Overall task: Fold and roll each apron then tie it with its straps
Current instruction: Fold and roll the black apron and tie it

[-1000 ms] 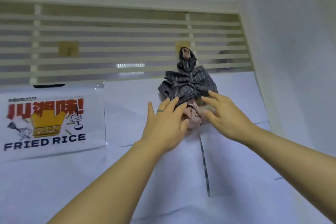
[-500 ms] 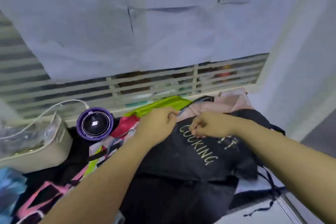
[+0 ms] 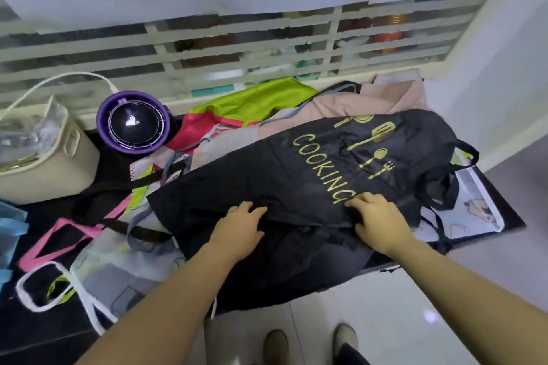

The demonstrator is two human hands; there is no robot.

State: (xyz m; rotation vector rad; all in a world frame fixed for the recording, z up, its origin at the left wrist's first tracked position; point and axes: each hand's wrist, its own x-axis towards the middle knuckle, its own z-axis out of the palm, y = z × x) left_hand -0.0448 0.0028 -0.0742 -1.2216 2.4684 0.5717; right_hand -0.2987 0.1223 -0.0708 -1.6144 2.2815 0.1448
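Beneath a slatted window grille [image 3: 237,47], a low dark surface [image 3: 35,341] carried a heap of aprons. The left hand [image 3: 240,228] and right hand [image 3: 381,224] each gripped a fold of the black apron [image 3: 267,175], fingers curled into the cloth. Its gold print read "COOKING", beside utensil symbols. The black apron lay topmost, over a green apron [image 3: 252,101] and a pink apron [image 3: 385,98]. A purple fan [image 3: 133,123] stood to the left.

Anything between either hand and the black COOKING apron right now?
Nothing visible. The left hand and right hand are both already on the black apron, gripping its near fold. It lies on top of the pile of other aprons, so nothing covers it.
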